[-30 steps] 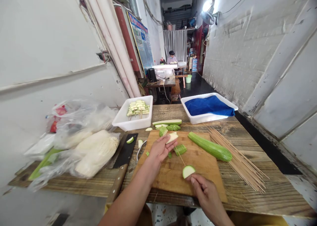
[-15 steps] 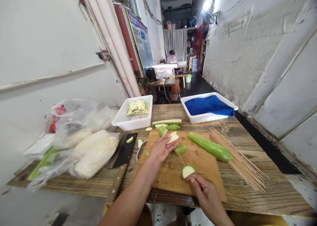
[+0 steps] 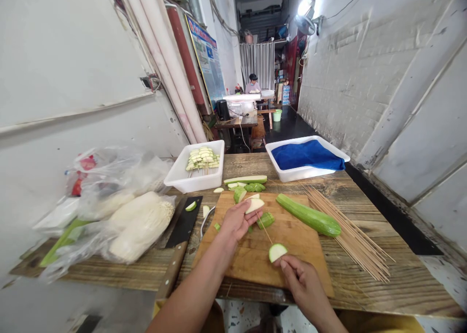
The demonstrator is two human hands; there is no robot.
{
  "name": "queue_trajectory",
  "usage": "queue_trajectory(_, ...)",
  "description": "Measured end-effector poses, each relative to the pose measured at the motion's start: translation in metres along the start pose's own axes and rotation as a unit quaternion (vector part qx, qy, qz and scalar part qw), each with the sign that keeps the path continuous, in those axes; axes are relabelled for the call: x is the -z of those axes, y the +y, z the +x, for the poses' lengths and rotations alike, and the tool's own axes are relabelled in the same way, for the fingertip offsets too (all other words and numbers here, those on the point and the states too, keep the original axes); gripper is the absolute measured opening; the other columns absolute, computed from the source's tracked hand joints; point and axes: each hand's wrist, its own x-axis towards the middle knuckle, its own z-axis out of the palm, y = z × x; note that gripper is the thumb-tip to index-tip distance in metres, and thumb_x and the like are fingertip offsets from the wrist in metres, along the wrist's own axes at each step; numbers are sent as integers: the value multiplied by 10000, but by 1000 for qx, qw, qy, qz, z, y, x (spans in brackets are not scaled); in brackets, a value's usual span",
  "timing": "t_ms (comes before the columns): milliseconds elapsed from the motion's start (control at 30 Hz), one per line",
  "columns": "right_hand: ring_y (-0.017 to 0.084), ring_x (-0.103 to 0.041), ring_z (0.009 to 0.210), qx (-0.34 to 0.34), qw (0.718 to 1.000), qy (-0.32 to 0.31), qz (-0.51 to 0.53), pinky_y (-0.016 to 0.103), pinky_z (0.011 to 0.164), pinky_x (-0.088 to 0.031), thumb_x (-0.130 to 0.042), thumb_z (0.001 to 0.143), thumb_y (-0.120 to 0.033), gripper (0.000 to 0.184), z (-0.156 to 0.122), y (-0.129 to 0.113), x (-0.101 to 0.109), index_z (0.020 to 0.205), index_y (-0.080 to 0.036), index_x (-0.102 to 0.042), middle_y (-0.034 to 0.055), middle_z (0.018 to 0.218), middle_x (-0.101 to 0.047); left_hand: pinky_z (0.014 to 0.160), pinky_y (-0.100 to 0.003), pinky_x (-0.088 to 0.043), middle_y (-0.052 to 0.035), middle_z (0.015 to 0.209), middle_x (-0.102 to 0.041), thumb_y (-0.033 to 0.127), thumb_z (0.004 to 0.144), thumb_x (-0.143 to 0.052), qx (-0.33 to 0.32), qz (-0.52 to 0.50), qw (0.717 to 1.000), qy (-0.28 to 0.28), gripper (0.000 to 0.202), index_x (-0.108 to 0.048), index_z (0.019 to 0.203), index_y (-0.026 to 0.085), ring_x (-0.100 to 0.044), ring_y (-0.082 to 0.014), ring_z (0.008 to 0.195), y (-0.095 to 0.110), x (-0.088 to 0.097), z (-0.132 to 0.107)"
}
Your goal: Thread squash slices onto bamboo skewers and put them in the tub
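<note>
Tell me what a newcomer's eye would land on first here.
Probably the blue cloth in the white tray, far right on the table. Then the long green squash overhanging the right edge of the cutting board. A thin stick links the pale slices in the left hand and right hand.

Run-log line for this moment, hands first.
left hand: pale slice; right hand: green-edged slice; skewer: between slices; cleaver: left of cutting board

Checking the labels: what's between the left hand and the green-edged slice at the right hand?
A thin skewer, over the board. The head view shows it running from near the left hand's fingers to the slice.
</note>
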Motion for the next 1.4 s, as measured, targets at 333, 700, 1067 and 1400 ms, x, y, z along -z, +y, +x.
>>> queue_trajectory(333,193,-603,641,-13,1000,8,9,235,593,-446,-404,859,-355,343,-1,6,-3,801,-129,-656,7,524,-562,753,-365,-542,-153,882,-674,101,784,-531,8,4,1000,4,150,-562,921,49,-660,-243,789,0,-4,-4)
queue_trajectory(700,199,-614,687,-9,1000,5,-3,248,631,-453,-405,854,-361,350,2,4,-1,784,-125,-655,64,695,-657,741,-370,-540,-152,875,-674,113,791,-522,29,9,1000,-6,124,-545,906,73,-662,-232,785,-8,-5,-8)
queue_trajectory(1067,208,-631,722,-16,1000,2,10,246,650,-468,-404,856,-368,364,3,2,-2,818,-109,-657,80,718,-668,737,-366,-544,-164,946,-661,132,788,-530,36,-2,999,-11,197,-541,974,68,-659,-230,799,-13,-2,-3)
queue_trajectory(1400,194,-633,722,17,1000,20,0,231,644,-476,-403,871,-366,358,1,4,-3,819,-128,-666,86,758,-688,716,-351,-547,-149,917,-669,218,779,-573,0,22,1000,-15,239,-569,979,86,-661,-215,780,-15,-8,-8)
